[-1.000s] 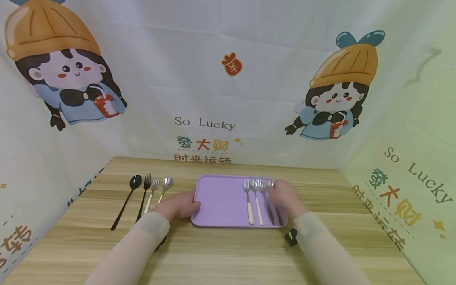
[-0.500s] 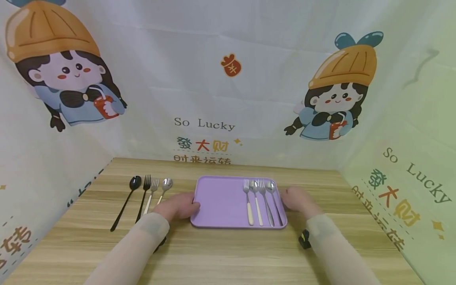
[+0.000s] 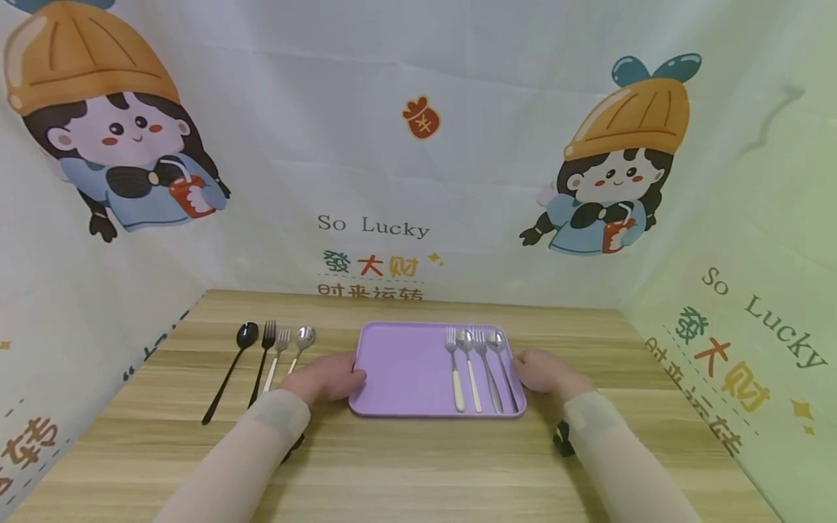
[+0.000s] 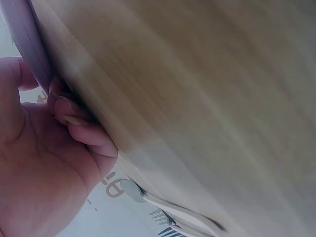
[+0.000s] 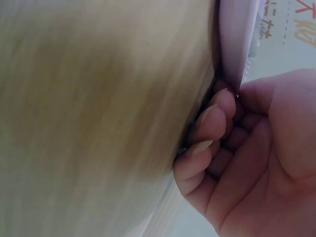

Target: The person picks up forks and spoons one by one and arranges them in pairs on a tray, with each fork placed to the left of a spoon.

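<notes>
A purple tray (image 3: 399, 370) lies on the wooden table in the head view. On its right half two forks and two spoons are lined up side by side, among them a fork with a cream handle (image 3: 459, 391) and, outermost, a silver spoon (image 3: 506, 374). My left hand (image 3: 325, 376) holds the tray's left edge, thumb above the rim and fingers curled under it, as the left wrist view shows. At the right edge, my right hand (image 3: 548, 370) grips the rim; in the right wrist view its curled fingers (image 5: 210, 123) reach beneath the tray.
Left of the tray lie a black spoon (image 3: 229, 374), a black fork (image 3: 264, 356), a silver fork with a pale handle (image 3: 277, 356) and another silver spoon (image 3: 302, 343), partly behind my left arm. A printed cloth (image 3: 366, 174) encloses the table's back and sides.
My right hand has moved off the outermost spoon to the right, then come back onto the tray's right edge and taken hold there. The left hand stays on the left edge.
</notes>
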`<state>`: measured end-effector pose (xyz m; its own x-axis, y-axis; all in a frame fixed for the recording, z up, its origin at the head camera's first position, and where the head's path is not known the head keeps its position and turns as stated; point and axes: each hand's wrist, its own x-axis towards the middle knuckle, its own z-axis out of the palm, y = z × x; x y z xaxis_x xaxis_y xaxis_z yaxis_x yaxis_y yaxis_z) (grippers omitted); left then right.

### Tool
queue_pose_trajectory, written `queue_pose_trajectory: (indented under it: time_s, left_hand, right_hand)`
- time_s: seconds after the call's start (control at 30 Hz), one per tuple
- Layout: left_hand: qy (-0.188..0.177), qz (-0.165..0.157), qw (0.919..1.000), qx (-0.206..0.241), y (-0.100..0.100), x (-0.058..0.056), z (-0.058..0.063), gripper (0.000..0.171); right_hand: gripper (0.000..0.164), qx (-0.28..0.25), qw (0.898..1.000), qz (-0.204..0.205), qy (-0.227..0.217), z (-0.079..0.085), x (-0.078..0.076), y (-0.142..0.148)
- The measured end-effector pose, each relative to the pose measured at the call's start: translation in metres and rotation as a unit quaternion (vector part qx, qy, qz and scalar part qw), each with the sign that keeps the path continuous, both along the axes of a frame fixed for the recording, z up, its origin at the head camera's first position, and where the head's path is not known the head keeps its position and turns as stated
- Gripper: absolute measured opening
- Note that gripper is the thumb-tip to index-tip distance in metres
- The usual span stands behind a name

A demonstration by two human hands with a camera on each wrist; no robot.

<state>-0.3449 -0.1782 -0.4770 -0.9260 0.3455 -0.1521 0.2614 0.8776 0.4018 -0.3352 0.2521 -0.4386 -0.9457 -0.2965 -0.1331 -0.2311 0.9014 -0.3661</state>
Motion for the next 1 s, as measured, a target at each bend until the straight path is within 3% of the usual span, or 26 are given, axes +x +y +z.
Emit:
queue_pose_trajectory:
  time_s: [0.17,0.33,0.4,0.57,0.7,0.8,0.87,1.0]
  left_hand:
    - [-0.001,0.000,1.0000,-0.005,0.003,0.005,0.011,0.061]
    - [-0.018,0.014,0.9997,-0.001,0.013,0.025,0.033,0.058]
    - [-0.021,0.023,0.9995,-0.004,0.012,0.020,0.026,0.059]
    - [-0.021,0.023,0.9995,-0.009,0.005,-0.001,0.006,0.062]
    - [-0.018,0.014,0.9997,0.002,0.001,-0.006,0.001,0.059]
    - [-0.025,0.006,0.9996,0.011,0.001,-0.001,0.007,0.050]
    - [-0.021,-0.018,0.9993,0.025,-0.005,-0.003,0.003,0.040]
    - [-0.023,-0.010,0.9984,0.050,-0.005,0.016,0.036,0.027]
  right_hand:
    - [0.048,0.016,0.999,0.027,0.016,-0.028,-0.026,0.016]
    - [0.042,0.010,1.000,0.025,-0.007,0.004,0.002,0.001]
    - [0.042,0.007,1.000,0.020,-0.017,0.016,0.013,-0.006]
    - [0.044,0.004,1.000,0.015,-0.018,0.015,0.013,-0.006]
    - [0.046,-0.008,1.000,0.010,-0.023,0.016,0.015,-0.006]
    - [0.047,-0.014,0.999,0.007,-0.031,0.014,0.016,-0.005]
    - [0.046,-0.014,0.999,0.008,-0.032,0.013,0.016,-0.004]
    - [0.047,-0.015,0.999,0.016,-0.025,0.010,0.011,0.001]
